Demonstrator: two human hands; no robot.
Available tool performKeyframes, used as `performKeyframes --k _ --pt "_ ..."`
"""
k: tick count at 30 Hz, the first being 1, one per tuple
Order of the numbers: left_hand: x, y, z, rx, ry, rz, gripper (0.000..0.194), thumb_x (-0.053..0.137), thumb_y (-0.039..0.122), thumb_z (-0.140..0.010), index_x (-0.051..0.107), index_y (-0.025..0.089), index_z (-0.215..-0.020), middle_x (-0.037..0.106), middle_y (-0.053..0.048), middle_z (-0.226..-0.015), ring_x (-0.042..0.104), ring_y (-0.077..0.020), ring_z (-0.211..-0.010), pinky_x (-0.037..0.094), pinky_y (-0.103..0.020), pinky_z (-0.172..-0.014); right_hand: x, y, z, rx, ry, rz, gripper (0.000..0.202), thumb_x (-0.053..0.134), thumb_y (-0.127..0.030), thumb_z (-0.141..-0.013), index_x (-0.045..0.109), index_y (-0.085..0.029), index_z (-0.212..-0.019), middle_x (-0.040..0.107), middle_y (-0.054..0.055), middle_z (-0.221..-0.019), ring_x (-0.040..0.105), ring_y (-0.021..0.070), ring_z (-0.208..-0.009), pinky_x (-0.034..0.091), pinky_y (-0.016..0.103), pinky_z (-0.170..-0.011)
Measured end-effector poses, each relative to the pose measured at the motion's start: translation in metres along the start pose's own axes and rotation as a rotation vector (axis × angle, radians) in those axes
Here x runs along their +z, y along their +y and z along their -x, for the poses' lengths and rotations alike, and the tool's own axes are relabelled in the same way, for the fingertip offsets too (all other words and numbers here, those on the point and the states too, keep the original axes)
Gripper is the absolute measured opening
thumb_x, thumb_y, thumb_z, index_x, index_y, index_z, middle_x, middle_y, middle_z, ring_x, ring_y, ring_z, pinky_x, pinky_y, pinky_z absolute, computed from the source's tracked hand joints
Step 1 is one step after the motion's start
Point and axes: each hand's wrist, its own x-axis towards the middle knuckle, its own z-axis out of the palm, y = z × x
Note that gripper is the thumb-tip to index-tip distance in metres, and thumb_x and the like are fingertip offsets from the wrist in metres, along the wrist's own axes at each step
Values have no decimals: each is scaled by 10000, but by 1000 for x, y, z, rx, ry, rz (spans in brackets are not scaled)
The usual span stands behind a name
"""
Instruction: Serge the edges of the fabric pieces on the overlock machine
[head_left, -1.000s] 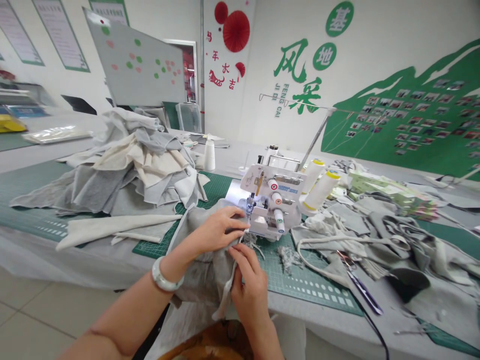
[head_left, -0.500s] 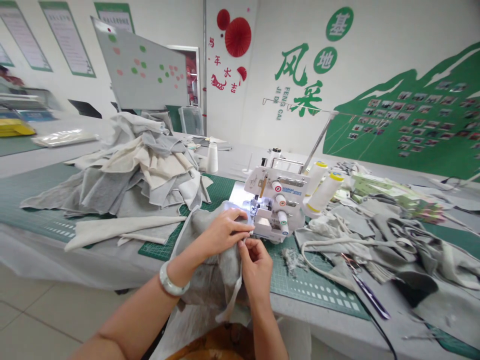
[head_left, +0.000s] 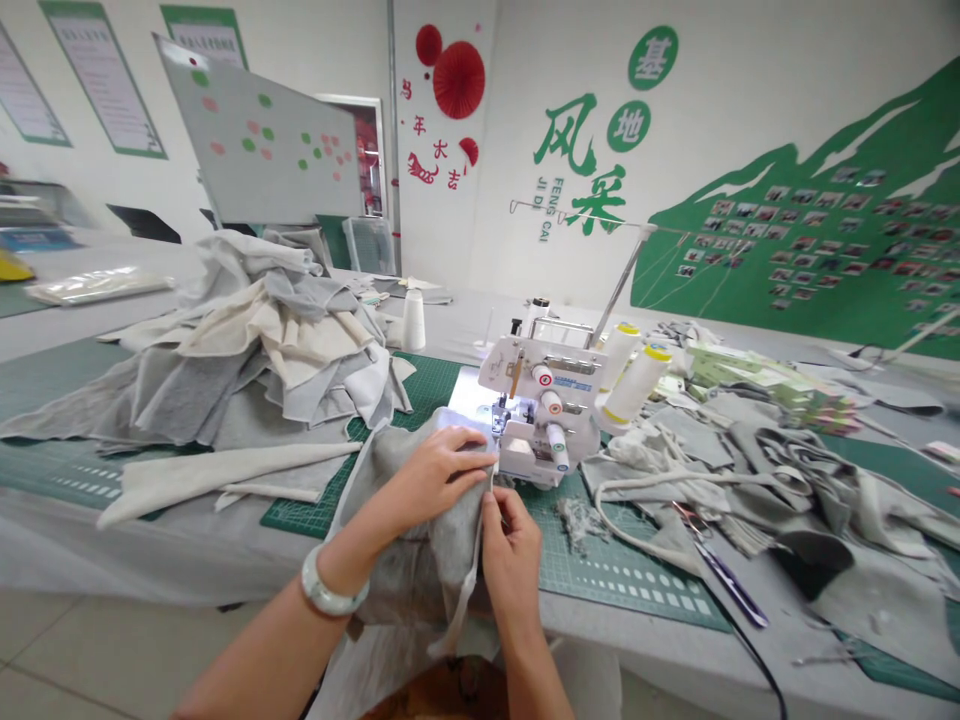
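A white overlock sewing machine [head_left: 544,400] stands on the green cutting mat, its lamp lit at the needle. Grey fabric [head_left: 405,545] runs from the needle area down over the table's front edge. My left hand [head_left: 442,470] lies on this fabric just in front of the presser foot, fingers stretched out and pressing it down. Lower and to the right, my right hand [head_left: 512,535] is closed, pinching the fabric's right-hand edge between thumb and fingers. The strip of edge below that pinch hangs loose. Where the cloth passes beneath the foot, the detail is hard to see.
Left of the machine rises a heap of grey and cream fabric pieces [head_left: 277,340]. More scraps [head_left: 750,460] lie at right, with scissors [head_left: 690,520] and purple-handled tweezers [head_left: 731,585] beside them. Thread cones [head_left: 636,385] stand behind the machine; lint [head_left: 581,522] sits on the mat.
The whole view has shifted slightly, so the scene sits further left. My right hand has slid a little down the fabric edge, apart from my left fingers, which stay on the cloth.
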Motion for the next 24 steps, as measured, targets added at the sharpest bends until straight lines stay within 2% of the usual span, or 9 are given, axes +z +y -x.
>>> performKeyframes --k 3,7,10,14,17,20,24 --pt "1 0 0 0 5 -6 260 590 203 -900 699 230 -1134 607 -88 -1217 557 -231 -1122 452 -403 -994 3 0 -1 -18 53 -42 192 510 -363 -886 587 -187 -887 635 31 -859 593 173 -792 450 274 -718" --pt "3 0 0 -5 34 -11 258 619 191 -879 705 219 -1120 618 -91 -1207 563 -240 -1118 454 -417 -991 6 1 -1 -50 171 -111 125 555 -305 -855 474 -217 -890 600 12 -861 605 161 -770 479 271 -696" --pt "4 1 -1 -13 57 1 259 624 208 -878 697 199 -1127 631 -97 -1205 570 -239 -1118 460 -413 -987 4 -1 -1 -118 136 -12 52 509 -240 -855 515 -211 -898 595 8 -849 585 153 -744 471 269 -692" --pt "4 -2 -3 -17 69 33 252 598 244 -901 688 193 -1131 649 -93 -1202 583 -229 -1119 467 -399 -985 -1 -5 -3 -207 74 110 189 446 -170 -845 603 -195 -947 622 28 -891 581 162 -794 454 273 -733" --pt "3 -6 -5 -16 66 41 255 591 260 -906 688 200 -1134 651 -91 -1213 590 -232 -1122 467 -403 -991 -3 -9 -4 -245 19 128 214 428 -156 -844 636 -194 -881 636 33 -880 586 166 -814 448 272 -748" --pt "4 -10 -5 -9 61 35 273 593 278 -906 680 190 -1149 642 -101 -1234 585 -237 -1142 462 -403 -1001 -2 -11 -4 -173 19 124 180 467 -203 -850 646 -191 -861 658 33 -845 603 168 -771 460 269 -719" --pt "4 -10 -5 17 67 -25 284 583 295 -914 669 185 -1161 629 -113 -1243 572 -244 -1153 450 -419 -1005 -1 -12 -3 -29 53 124 171 594 -344 -824 655 -184 -831 671 29 -765 604 172 -675 469 272 -658"
